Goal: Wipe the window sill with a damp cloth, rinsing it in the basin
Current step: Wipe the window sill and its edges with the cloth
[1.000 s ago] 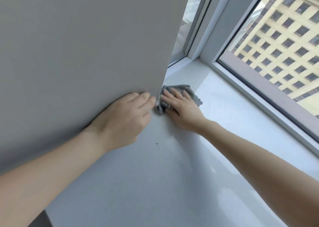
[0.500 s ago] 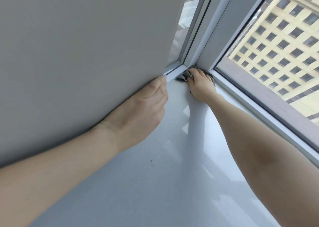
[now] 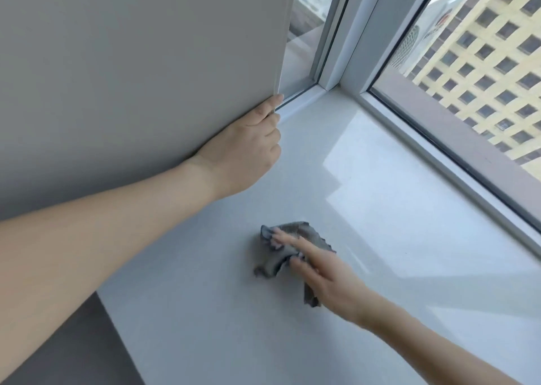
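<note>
Head view | grey panel [image 3: 140, 77] upright at left, its lower edge meeting the window sill [image 3: 395, 209] | window [image 3: 483, 71] along sill's far side | left hand [image 3: 243, 150] against panel's bottom corner, fingers curled, grip cannot be told | right hand [image 3: 328, 276] flat, fingers straight, pressing cloth [image 3: 270, 266] | cloth crumpled mid-sill, well apart from window.

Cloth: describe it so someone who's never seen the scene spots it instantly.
Start at the pale window sill below the big window. Toward its near edge, the right hand presses flat on the cloth. It is crumpled, dark grey, the only loose thing on the light sill.
</note>
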Motion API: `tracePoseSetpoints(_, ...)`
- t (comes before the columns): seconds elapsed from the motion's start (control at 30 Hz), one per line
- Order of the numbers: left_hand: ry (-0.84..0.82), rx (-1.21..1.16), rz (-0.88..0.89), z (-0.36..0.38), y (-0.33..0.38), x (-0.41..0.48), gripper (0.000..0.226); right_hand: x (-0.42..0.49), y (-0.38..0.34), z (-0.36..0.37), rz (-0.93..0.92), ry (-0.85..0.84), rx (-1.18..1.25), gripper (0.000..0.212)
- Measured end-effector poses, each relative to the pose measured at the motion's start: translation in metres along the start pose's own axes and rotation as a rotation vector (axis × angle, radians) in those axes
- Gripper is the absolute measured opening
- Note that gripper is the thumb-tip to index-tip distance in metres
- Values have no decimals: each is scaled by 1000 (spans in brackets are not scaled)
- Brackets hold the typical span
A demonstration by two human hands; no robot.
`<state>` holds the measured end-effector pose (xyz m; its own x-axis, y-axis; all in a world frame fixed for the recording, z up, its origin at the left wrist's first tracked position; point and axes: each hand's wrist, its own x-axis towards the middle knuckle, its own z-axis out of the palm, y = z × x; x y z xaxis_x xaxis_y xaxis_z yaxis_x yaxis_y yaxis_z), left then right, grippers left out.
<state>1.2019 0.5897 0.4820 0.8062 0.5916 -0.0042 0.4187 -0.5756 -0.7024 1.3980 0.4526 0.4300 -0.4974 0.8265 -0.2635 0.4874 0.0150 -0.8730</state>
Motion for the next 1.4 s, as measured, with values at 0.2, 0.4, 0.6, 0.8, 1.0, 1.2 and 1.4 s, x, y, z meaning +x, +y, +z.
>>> tracePoseSetpoints(0.2, 28, 38, 35, 0, -2, -1, 58, -31, -20, -82, 415, 187, 784, 43)
tracePoseSetpoints(0.4, 93, -8, 30, -1, -2, -3, 61, -46, 20, -87, 291, 743, -629, 51)
tracePoseSetpoints(0.6, 65, -1, 28, 3, 1, -4, 54, -9, 60, -32, 95, 326, -932, 64)
tracePoseSetpoints(0.8, 182, -73, -18, 4, -1, 0, 46, 107, 65, -83, 453, 513, -850, 64)
tracePoseSetpoints(1.0, 165, -206, -29, 1, -2, -2, 42, 8, 29, 45, -368, -74, -996, 56)
tracePoseSetpoints(1.2, 161, -241, -35, 3, -1, 1, 40, 98, 78, -103, 80, 364, -972, 64)
tracePoseSetpoints(1.4, 264, -275, -9, 5, -2, 19, 34, 163, 44, -59, 10, 372, -946, 59)
